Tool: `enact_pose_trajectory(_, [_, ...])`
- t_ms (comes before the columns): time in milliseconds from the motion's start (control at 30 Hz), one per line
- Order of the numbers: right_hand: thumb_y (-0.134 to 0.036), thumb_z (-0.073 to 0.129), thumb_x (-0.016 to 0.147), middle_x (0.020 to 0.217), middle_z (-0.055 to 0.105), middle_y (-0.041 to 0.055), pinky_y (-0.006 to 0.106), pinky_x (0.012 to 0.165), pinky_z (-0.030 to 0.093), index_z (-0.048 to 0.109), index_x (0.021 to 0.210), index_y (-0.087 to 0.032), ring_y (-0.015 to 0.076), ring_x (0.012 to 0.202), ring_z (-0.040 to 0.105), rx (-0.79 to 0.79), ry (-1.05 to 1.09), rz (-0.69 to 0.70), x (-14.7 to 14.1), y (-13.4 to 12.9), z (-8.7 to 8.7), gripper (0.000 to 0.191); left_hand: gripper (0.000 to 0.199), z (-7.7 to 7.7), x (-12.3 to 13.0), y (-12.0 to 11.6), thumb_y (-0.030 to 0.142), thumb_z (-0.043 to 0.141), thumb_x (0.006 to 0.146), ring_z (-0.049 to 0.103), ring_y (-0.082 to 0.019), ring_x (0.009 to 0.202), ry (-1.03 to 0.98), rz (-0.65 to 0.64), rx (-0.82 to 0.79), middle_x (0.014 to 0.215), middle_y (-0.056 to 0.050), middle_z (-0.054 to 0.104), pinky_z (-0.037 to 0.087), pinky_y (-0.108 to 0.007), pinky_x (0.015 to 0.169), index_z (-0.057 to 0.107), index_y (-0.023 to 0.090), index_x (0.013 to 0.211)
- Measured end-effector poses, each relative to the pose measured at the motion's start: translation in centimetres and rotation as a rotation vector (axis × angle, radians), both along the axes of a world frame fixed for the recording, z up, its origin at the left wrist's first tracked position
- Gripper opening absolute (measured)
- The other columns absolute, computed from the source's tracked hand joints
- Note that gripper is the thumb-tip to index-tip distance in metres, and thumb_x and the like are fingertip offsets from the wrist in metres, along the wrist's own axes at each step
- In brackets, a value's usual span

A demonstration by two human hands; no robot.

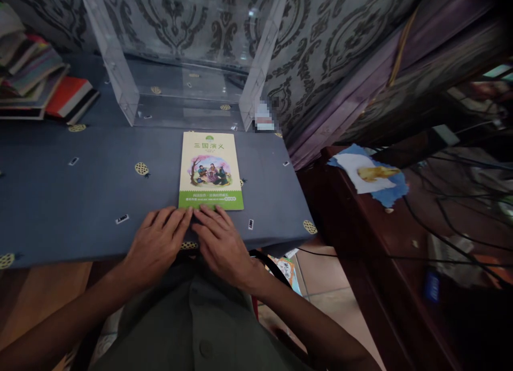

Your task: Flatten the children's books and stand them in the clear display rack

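A book (pixel 211 170) with a cream and green cover lies flat and closed on the blue patterned tablecloth (pixel 96 189). At its lower edge, the fingertips of my left hand (pixel 158 245) rest near the bottom left corner. My right hand (pixel 224 245) lies beside it, its fingertips at the middle of the same edge. Both hands are palm down with fingers extended and hold nothing. Behind the book stands a clear acrylic shelf (pixel 248 87).
Stacked books (pixel 32 82) lie at the back left, a red one (pixel 68 95) among them. At the right, a dark wooden surface (pixel 372 221) bears a blue cloth (pixel 387 196) and cables. A patterned curtain (pixel 316 45) hangs behind. Another book (pixel 285 272) is below the table.
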State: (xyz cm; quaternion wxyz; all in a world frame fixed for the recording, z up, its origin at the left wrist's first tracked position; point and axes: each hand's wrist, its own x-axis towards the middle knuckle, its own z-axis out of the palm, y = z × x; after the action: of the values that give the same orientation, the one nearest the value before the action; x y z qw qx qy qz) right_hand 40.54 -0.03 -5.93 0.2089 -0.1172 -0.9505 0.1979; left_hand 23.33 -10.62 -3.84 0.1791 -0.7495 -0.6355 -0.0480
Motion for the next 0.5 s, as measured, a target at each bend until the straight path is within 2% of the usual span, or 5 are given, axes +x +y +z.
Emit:
enact_pose_trajectory(200, [-0.009,0.050,0.097,0.143,0.064,0.0160,0.054,0.126,0.034,0.063,0.129,-0.014,0.0248,0.147,0.047,-0.021,-0.017,0.026,-0.7,0.0,-0.1,0.035,0.039,-0.4,-0.1,-0.1,0.004,0.042,0.095,0.061,-0.029,0.097,-0.006,0.003,0.043,0.111,-0.019,0.072,0.044,-0.040,0.079,0.068,0.002,0.124])
enact_pose_trajectory(367, [-0.007,0.047,0.098,0.134,0.070,0.0173,0.051,0.121,0.043,0.067,0.120,-0.011,0.0252,0.141,0.055,-0.012,0.097,-0.015,1.2,1.3,-0.6,0.030,0.039,-0.5,-0.1,0.0,0.003,0.041,0.095,0.060,-0.030,0.096,-0.051,-0.023,0.055,0.109,-0.020,0.071,0.044,-0.041,0.077,0.064,-0.003,0.126])
enact_pose_trajectory(500, [-0.008,0.048,0.098,0.129,0.073,0.0171,0.050,0.115,0.050,0.067,0.118,-0.013,0.0250,0.136,0.060,-0.011,0.160,-0.073,2.9,2.3,-0.6,0.029,0.039,-0.6,-0.2,0.1,0.003,0.039,0.096,0.060,-0.030,0.093,-0.058,-0.027,0.064,0.106,-0.019,0.070,0.044,-0.041,0.076,0.062,-0.003,0.127])
